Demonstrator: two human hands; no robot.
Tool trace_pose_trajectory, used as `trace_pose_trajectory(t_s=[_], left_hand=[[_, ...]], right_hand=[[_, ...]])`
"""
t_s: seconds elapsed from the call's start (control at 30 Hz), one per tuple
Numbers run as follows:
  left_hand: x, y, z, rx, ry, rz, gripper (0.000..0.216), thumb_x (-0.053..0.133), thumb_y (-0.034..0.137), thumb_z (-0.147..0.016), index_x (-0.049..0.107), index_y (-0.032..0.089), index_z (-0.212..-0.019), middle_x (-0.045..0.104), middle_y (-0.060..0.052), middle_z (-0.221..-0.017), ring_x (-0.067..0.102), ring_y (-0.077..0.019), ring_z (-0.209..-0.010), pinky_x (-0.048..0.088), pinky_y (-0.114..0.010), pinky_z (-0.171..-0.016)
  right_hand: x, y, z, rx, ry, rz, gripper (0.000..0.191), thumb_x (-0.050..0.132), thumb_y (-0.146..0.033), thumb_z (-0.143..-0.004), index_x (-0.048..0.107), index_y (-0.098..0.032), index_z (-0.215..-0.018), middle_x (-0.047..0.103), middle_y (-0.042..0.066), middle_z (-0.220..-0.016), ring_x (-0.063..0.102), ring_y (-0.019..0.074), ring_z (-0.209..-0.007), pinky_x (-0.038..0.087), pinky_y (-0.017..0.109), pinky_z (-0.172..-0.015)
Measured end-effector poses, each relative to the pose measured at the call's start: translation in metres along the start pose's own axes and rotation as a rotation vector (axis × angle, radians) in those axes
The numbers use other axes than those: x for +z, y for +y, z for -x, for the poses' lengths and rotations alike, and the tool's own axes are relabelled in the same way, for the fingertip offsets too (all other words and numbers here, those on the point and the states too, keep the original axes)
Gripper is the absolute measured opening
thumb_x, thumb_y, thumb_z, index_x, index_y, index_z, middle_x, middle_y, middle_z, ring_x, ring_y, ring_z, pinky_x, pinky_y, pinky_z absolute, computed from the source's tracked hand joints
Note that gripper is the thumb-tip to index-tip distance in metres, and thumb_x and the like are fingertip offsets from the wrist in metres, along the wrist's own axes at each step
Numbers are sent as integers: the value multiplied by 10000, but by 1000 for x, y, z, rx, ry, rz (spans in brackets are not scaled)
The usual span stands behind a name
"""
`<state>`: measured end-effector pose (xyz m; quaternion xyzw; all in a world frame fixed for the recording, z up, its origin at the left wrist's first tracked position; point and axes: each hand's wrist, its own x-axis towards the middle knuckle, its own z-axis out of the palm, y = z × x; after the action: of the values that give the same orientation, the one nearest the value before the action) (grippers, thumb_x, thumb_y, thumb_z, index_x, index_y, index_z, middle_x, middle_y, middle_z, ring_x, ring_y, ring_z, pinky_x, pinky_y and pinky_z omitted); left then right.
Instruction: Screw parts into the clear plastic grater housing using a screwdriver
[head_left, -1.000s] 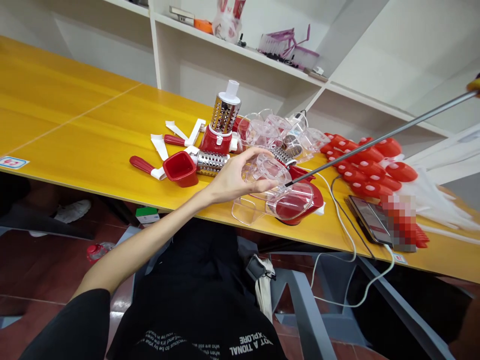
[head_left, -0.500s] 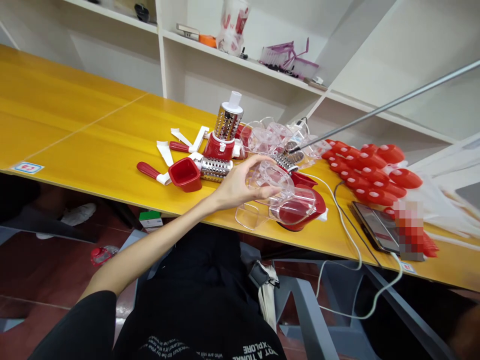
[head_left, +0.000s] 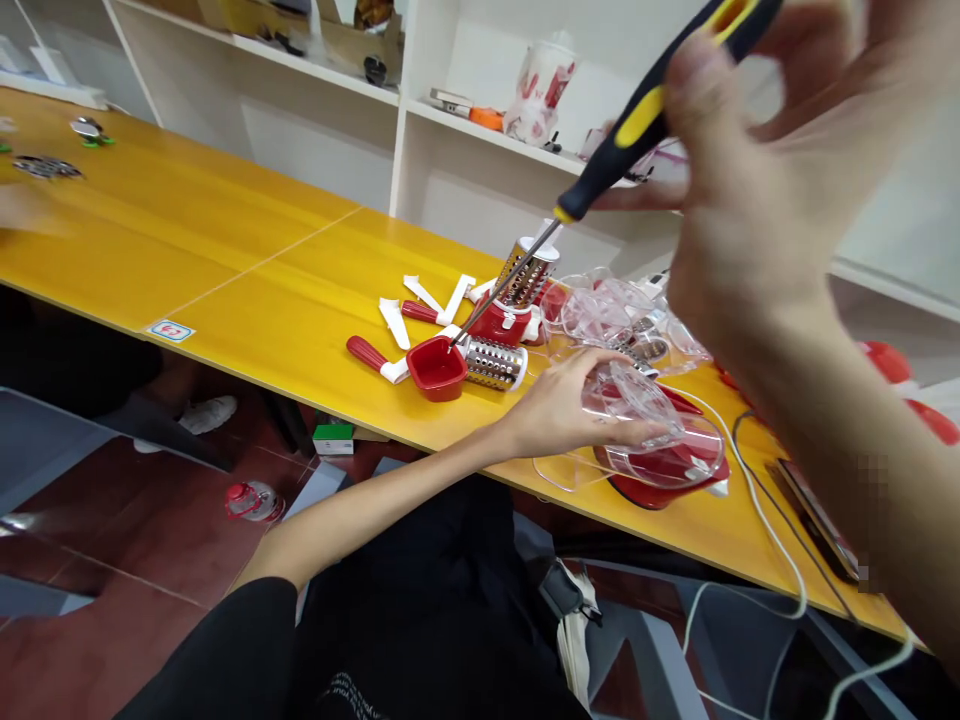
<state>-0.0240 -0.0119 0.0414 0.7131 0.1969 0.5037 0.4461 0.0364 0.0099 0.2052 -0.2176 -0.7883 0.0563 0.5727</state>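
Observation:
My left hand (head_left: 561, 408) grips a clear plastic housing (head_left: 637, 400) that sits on a red base (head_left: 660, 480) at the near edge of the yellow table (head_left: 247, 270). My right hand (head_left: 757, 170) is raised close to the camera, closed round the black and yellow handle of a long screwdriver (head_left: 637, 110). The screwdriver's steel shaft slants down to the left, its tip over a red square cup (head_left: 436, 366). Beside the cup lies a perforated steel drum (head_left: 491, 363); another steel drum (head_left: 529, 272) stands upright on a red part.
White and red handle pieces (head_left: 390, 330) lie left of the cup. Clear plastic parts (head_left: 611, 310) pile behind my left hand. A white cable (head_left: 757, 520) and a phone (head_left: 817, 520) lie at the right. White shelves (head_left: 420, 110) stand behind the table. Another person's blurred hand (head_left: 22, 205) is far left.
The view swung left. My right hand with the screwdriver handle came up into view, and the tip moved left from the clear parts to over the red cup. My left hand kept its grip.

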Motion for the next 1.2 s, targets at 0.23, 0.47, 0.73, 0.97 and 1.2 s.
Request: trace_pose_trajectory(t_s=[0.23, 0.47, 0.73, 0.97, 1.2], left_hand=[[-4, 5, 2, -75, -29, -13, 763, 826, 594, -706, 542, 195, -1292, 652, -128, -1330, 615, -312, -1246, 520, -436, -1020], [-6, 3, 2, -40, -50, 48, 757, 835, 540, -726, 542, 157, -1310, 643, -156, -1354, 608, -311, -1271, 529, -432, -1024], [-1, -1, 1, 10, -25, 143, 766, 856, 472, -734, 525, 172, -1356, 629, -151, -1378, 607, -307, -1274, 536, -455, -1033], [-2, -2, -1, 17, -47, 158, 737, 857, 504, -718, 561, 160, -1299, 678, -153, -1274, 631, -333, -1226, 543, -496, -1013], [-1, -2, 0, 16, -70, 169, 661, 854, 508, -724, 604, 162, -1228, 694, -136, -1235, 648, -328, -1187, 551, -488, -995]], right_hand=[[50, -9, 12, -61, -111, -34, 256, 614, -147, -879, 500, -124, -1108, 504, 45, -1188, 535, 3, -983, 588, 122, -737], [56, -12, 15, -118, -187, -20, 263, 599, -196, -914, 521, -131, -1156, 531, 27, -1191, 556, 15, -1046, 588, 134, -793], [60, -19, 22, -104, -253, 28, 253, 572, -209, -924, 530, -154, -1167, 534, 13, -1207, 549, 13, -1052, 586, 126, -812], [60, -21, 19, -81, -244, 28, 257, 575, -213, -918, 548, -180, -1172, 556, -8, -1209, 558, 27, -1067, 589, 124, -814], [59, -21, 27, -100, -222, -10, 287, 553, -245, -939, 536, -132, -1203, 557, 23, -1222, 561, 28, -1083, 584, 134, -821]])
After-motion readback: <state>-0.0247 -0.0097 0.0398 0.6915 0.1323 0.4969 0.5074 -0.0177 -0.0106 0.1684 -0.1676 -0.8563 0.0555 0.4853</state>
